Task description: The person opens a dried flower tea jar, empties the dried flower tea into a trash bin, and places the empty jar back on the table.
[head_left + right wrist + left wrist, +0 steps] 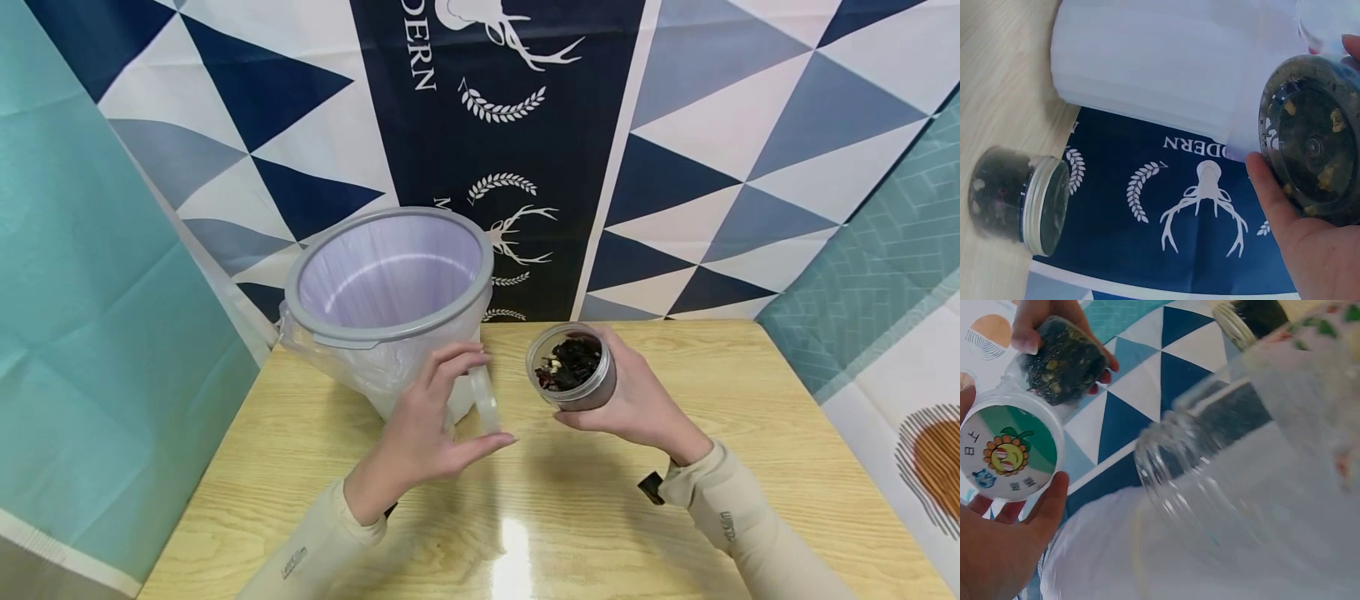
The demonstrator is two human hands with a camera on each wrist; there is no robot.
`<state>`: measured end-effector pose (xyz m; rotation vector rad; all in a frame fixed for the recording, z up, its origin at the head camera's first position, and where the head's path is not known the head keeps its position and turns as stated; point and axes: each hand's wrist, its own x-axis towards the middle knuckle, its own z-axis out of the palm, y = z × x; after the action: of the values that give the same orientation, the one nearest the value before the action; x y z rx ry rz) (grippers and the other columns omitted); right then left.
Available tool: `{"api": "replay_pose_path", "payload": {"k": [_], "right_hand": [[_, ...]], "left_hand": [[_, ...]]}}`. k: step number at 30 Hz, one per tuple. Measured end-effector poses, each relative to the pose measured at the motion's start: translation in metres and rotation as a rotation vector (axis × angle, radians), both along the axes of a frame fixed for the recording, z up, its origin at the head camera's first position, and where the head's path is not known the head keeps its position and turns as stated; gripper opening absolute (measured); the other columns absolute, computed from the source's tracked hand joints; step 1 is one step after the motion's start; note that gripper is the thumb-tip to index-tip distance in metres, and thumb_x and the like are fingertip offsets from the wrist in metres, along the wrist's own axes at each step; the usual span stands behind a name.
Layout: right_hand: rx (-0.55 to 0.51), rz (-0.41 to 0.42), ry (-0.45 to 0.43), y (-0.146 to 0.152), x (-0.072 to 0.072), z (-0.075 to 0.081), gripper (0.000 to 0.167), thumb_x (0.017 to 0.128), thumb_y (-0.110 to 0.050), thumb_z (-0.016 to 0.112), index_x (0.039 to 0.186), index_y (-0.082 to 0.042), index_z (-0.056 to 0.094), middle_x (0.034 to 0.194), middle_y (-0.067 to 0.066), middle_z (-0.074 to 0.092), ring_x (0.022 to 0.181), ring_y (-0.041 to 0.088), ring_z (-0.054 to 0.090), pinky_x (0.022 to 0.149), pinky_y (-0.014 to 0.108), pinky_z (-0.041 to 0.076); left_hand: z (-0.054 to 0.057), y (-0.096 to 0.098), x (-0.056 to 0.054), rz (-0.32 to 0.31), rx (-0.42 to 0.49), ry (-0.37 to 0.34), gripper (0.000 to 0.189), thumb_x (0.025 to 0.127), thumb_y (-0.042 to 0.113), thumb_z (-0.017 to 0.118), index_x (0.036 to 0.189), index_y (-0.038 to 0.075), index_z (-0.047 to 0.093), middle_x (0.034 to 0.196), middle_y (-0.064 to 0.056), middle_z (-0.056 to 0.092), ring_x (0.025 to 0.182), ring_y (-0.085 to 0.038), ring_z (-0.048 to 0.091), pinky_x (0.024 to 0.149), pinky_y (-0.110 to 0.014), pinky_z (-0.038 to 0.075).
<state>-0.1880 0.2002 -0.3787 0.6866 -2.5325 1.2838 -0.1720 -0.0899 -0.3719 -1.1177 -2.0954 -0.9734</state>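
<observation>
My left hand [420,433] holds a round whitish lid [484,402] edge-on between its fingers and thumb. In the left wrist view, the lid's face [1022,447] bears a green and white label with a smiling sunflower. My right hand [641,396] grips a clear jar [600,392] round its side. The jar's open mouth tilts toward the head camera and shows dark dried leaves [573,362] with a few pale yellowish bits. The right wrist view looks at the jar's clear base [1310,147], with the leaves showing through. Lid and jar are apart.
A lilac-lined bucket [390,333] with a grey rim and loose clear plastic stands left of the jar on the wooden table [600,517]. A second filled jar [1013,200] appears in the right wrist view. A large clear threaded container [1204,469] fills the left wrist view's right.
</observation>
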Motion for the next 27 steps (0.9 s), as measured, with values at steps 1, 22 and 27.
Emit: {"api": "replay_pose_path", "payload": {"k": [1,22,27], "right_hand": [[-0.004,-0.003,-0.002,0.001,0.0,0.001,0.102,0.061,-0.017,0.1,0.148,-0.013,0.048,0.135,0.0,0.063,0.119,0.009,0.06,0.099,0.023,0.048],[-0.094,-0.036,0.016,-0.001,-0.004,0.012,0.102,0.06,-0.011,0.1,0.148,-0.012,0.047,0.134,0.004,0.063,0.117,0.002,0.058,0.1,0.02,0.045],[-0.103,-0.042,0.019,-0.001,-0.005,0.014,0.103,0.06,-0.009,0.099,0.149,-0.011,0.046,0.135,0.005,0.063,0.118,0.001,0.058,0.1,0.019,0.044]], "left_hand": [[-0.002,-0.004,0.002,0.001,0.007,0.013,0.089,0.069,0.034,0.097,0.137,0.004,0.05,0.136,-0.014,0.055,0.125,-0.029,0.059,0.106,-0.041,0.052],[-0.068,-0.115,0.022,0.109,0.21,-0.037,0.088,0.08,0.054,0.084,0.117,-0.017,0.047,0.119,-0.026,0.054,0.118,-0.016,0.057,0.107,-0.015,0.045],[-0.081,-0.142,0.021,0.276,0.146,-0.173,0.09,0.073,0.047,0.093,0.124,-0.014,0.049,0.122,-0.024,0.049,0.119,-0.009,0.049,0.107,-0.009,0.039]]}}
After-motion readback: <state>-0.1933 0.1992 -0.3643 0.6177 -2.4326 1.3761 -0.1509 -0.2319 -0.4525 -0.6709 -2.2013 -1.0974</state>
